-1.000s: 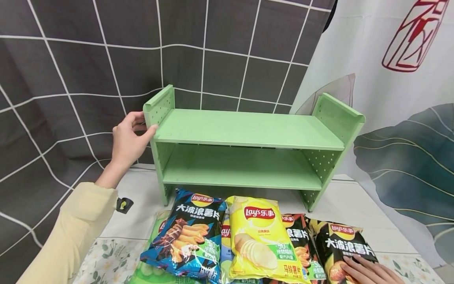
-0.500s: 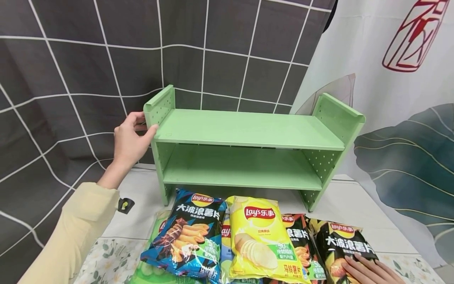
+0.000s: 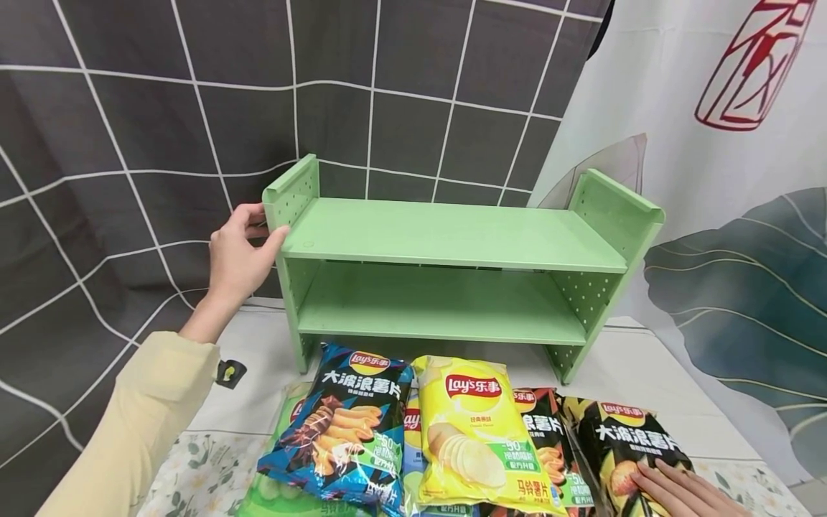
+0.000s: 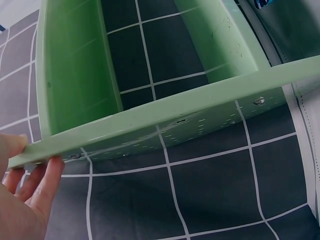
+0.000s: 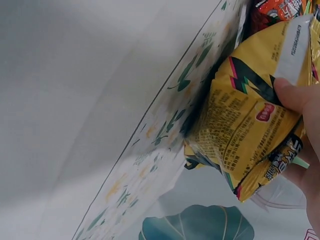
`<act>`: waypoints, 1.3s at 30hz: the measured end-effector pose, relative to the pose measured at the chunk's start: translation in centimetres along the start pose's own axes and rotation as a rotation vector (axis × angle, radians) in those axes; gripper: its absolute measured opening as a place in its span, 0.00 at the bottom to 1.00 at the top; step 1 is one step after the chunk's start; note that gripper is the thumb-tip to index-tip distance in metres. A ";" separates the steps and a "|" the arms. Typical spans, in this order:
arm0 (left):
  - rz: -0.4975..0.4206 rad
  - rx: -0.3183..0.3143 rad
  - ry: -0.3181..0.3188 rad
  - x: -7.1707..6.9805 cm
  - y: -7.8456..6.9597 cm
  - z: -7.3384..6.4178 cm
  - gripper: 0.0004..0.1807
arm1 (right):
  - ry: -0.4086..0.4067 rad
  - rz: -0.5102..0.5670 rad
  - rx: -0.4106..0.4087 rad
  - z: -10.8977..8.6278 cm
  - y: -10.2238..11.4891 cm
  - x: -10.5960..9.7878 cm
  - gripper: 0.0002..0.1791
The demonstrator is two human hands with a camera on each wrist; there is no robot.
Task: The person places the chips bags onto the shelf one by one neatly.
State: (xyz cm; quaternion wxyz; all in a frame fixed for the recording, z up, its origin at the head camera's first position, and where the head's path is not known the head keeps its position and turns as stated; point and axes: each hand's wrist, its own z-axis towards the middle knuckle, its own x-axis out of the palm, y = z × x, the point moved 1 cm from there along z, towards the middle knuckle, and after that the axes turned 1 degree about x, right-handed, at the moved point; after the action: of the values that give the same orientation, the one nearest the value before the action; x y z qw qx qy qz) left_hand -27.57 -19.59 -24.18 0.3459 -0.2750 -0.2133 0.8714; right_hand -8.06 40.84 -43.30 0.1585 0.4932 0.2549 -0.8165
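A light green two-tier shelf rack [image 3: 452,230] stands on the table in the head view. My left hand [image 3: 237,255] holds its left side panel, thumb on the front edge and fingers round the outside. In the left wrist view, thumb and fingers pinch the panel's edge [image 4: 150,112]. My right hand [image 3: 688,492] grips a black and gold potato chip bag [image 3: 629,438] at the lower right. The right wrist view shows the thumb on the bag's gold back [image 5: 240,115]. The fingers lie over its front.
Before the rack lie a blue chip bag [image 3: 342,424], a yellow one [image 3: 478,438], a red-black one [image 3: 545,438] and a partly covered green one [image 3: 278,492]. A dark grid-patterned curtain [image 3: 413,93] hangs behind. A small black item [image 3: 230,373] lies by the left sleeve.
The black and gold chip bag and my right hand have shifted slightly to the right. My left hand has moved very slightly right, still holding the rack.
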 end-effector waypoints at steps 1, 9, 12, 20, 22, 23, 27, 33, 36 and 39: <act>0.000 0.001 0.001 0.0 0.0 0.0 0.20 | -0.022 0.010 -0.006 0.1 0.0 -0.2 0.47; -0.006 -0.005 0.021 0.1 -0.2 0.0 0.20 | -0.082 0.075 0.001 0.4 -0.1 -0.7 0.61; -0.012 -0.005 0.028 0.1 -0.2 -0.1 0.20 | -0.075 0.097 0.037 0.3 0.0 -0.9 0.59; -0.031 -0.004 0.022 -0.1 -0.1 0.0 0.20 | -0.115 0.118 -0.018 1.1 -0.1 -2.6 0.56; -0.030 -0.002 0.020 -0.2 0.0 0.0 0.20 | -0.134 0.132 -0.080 1.6 -0.2 -3.1 0.49; -0.030 -0.002 0.020 -0.2 0.1 0.0 0.20 | -0.139 0.140 -0.096 1.7 -0.2 -3.3 0.42; -0.026 -0.003 0.018 -0.2 0.1 0.0 0.20 | -0.189 0.101 -0.060 2.2 0.3 -4.0 0.23; -0.026 -0.004 0.017 -0.2 0.1 0.0 0.20 | -0.210 0.049 0.002 2.7 0.8 -4.9 0.28; -0.024 -0.007 0.019 -0.2 0.0 0.1 0.20 | -0.207 0.058 -0.054 2.9 0.6 -5.4 0.28; -0.016 -0.008 0.021 -0.2 -0.1 0.1 0.20 | -0.197 0.056 -0.088 3.0 0.5 -5.8 0.28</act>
State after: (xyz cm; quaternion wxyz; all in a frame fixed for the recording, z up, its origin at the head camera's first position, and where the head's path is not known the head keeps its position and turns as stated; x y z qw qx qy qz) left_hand -27.44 -19.73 -24.02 0.3540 -0.2840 -0.2153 0.8647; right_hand -7.26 38.76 -37.11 0.2268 0.4103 0.2597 -0.8443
